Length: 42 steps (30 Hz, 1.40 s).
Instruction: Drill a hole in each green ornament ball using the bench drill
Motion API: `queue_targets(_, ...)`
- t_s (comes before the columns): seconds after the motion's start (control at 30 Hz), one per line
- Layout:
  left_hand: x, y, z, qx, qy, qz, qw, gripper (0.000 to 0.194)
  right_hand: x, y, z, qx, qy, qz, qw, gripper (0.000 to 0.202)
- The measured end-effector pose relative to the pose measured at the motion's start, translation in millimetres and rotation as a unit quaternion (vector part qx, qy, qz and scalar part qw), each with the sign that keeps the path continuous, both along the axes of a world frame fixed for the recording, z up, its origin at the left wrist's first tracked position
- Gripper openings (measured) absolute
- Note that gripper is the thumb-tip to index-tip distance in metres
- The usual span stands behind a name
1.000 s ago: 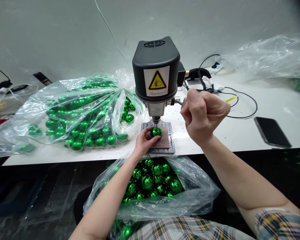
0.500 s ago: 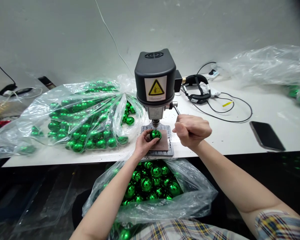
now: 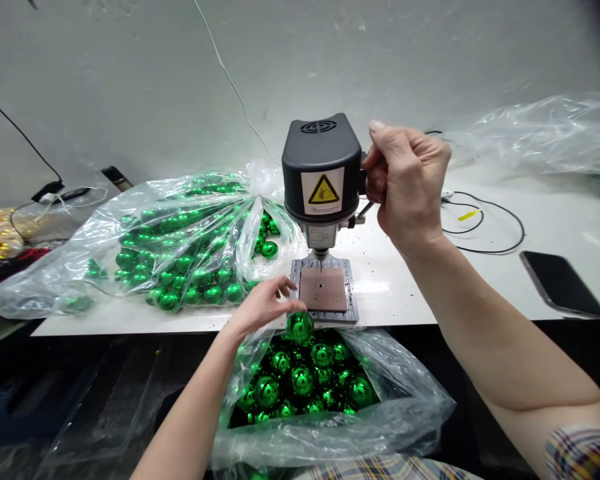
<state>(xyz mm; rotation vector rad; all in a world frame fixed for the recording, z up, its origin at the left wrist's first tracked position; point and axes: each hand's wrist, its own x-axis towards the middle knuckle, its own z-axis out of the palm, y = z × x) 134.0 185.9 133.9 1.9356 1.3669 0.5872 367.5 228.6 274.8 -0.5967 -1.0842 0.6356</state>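
Note:
My left hand [image 3: 275, 300] has its fingers apart at the front left of the drill press base. Just under its thumb is a shiny green ball [image 3: 299, 327], above the open plastic bag [image 3: 405, 413] of green balls and seemingly loose from the fingers. My right hand [image 3: 413, 177] is raised and closed round the lever [image 3: 365, 212] on the right side of the black drill press [image 3: 322, 160]. Under the drill bit, a brown board [image 3: 323, 300] with a small hole lies on the grey metal base [image 3: 353, 313].
A large clear bag of green balls [image 3: 180, 260] lies on the white table left of the press. To the right are a phone [image 3: 563, 283], a black cable [image 3: 523, 233] and more clear plastic [image 3: 545, 137]. Gold items [image 3: 3, 230] sit far left.
My left hand has moved from the brown board toward me and opened; the ball there is gone from under the bit. My right hand has risen with the lever.

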Motion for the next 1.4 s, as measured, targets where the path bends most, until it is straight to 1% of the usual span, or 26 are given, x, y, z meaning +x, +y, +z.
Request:
queue_targets(0.03,-5,12,5.2,0.034,0.017,0.009,0.999,0.024,0,-1,-0.5,-0.003,0.007,0.004,1.0,0.042)
queue_targets(0.07,-9,28,7.8,0.077,0.036,0.035,0.996,0.02,-1,-2,-0.8,-0.005,0.011,0.007,1.0,0.042)
queue_targets(0.1,-11,46,7.7,0.119,0.068,0.066,0.988,0.022,-1,-3,-0.8,-0.006,0.012,0.007,1.0,0.042)
queue_targets(0.13,-11,65,5.2,0.141,0.118,0.085,0.979,0.028,-1,-3,-0.8,-0.005,0.013,0.008,1.0,0.043)
queue_targets(0.17,-11,84,0.8,0.137,0.168,0.095,0.972,0.036,-1,-3,-0.6,-0.003,0.014,0.011,1.0,0.043)
queue_targets(0.23,-12,113,-10.1,0.109,0.22,0.099,0.964,0.044,-1,-3,-0.4,0.004,0.013,0.014,1.0,0.043)
queue_targets(0.27,-13,123,-15.2,0.097,0.226,0.1,0.964,0.045,-1,-3,-0.4,0.006,0.011,0.014,1.0,0.043)
queue_targets(0.33,-16,132,-21.6,0.099,0.224,0.11,0.963,0.042,-1,-4,-0.5,0.01,0.009,0.015,1.0,0.043)
queue_targets(0.37,-18,131,-22.3,0.109,0.215,0.124,0.962,0.041,0,-4,-0.5,0.011,0.007,0.015,1.0,0.043)
queue_targets(0.4,-19,127,-21.5,0.12,0.18,0.147,0.965,0.041,0,-4,-0.6,0.013,0.006,0.015,1.0,0.043)
queue_targets(0.43,-20,121,-19.4,0.126,0.112,0.172,0.971,0.042,-1,-5,-0.5,0.014,0.006,0.014,1.0,0.043)
queue_targets(0.47,-20,113,-16.4,0.118,0.012,0.192,0.974,0.044,-1,-5,-0.4,0.016,0.007,0.013,1.0,0.043)
queue_targets(0.5,-19,104,-13.0,0.093,-0.111,0.202,0.969,0.046,-1,-5,-0.3,0.016,0.008,0.011,1.0,0.043)
queue_targets(0.53,-17,93,-9.7,0.049,-0.238,0.2,0.949,0.047,-1,-5,-0.1,0.014,0.01,0.009,1.0,0.044)
queue_targets(0.57,-14,83,-7.0,-0.009,-0.347,0.187,0.919,0.046,-1,-5,0.1,0.012,0.012,0.007,1.0,0.044)
queue_targets(0.6,-9,73,-5.2,-0.068,-0.423,0.172,0.887,0.044,-1,-5,0.2,0.009,0.012,0.007,1.0,0.044)
queue_targets(0.67,1,54,-4.9,-0.158,-0.503,0.153,0.836,0.037,-1,-4,-0.1,0.006,0.011,0.008,1.0,0.044)
queue_targets(0.7,6,47,-6.3,-0.183,-0.519,0.149,0.822,0.035,-1,-3,-0.6,0.005,0.008,0.007,1.0,0.044)
queue_targets(0.73,11,40,-8.5,-0.198,-0.524,0.145,0.816,0.033,0,-3,-1.1,0.004,0.002,0.004,1.0,0.045)
queue_targets(0.83,24,29,-16.6,-0.216,-0.507,0.133,0.824,0.031,2,0,-3.0,-0.011,-0.029,-0.008,0.999,0.046)
queue_targets(0.93,31,27,-23.5,-0.226,-0.484,0.133,0.835,0.032,3,5,-3.1,-0.024,-0.044,-0.017,0.999,0.049)
queue_targets(1.1,32,32,-33.5,-0.231,-0.47,0.146,0.839,0.035,4,15,1.5,0.011,-0.021,-0.004,1.0,0.056)
queue_targets(1.17,32,32,-37.0,-0.231,-0.461,0.145,0.844,0.037,4,17,3.1,0.005,-0.025,-0.007,1.0,0.055)
queue_targets(1.23,33,30,-39.9,-0.227,-0.447,0.133,0.855,0.043,5,18,3.7,-0.008,-0.033,-0.019,0.999,0.053)
queue_targets(1.3,35,27,-42.5,-0.207,-0.422,0.126,0.874,0.052,5,18,3.5,-0.002,-0.032,-0.023,0.999,0.052)
queue_targets(1.4,39,26,-47.2,-0.128,-0.36,0.134,0.914,0.066,5,17,2.5,0.014,-0.029,-0.018,0.999,0.05)
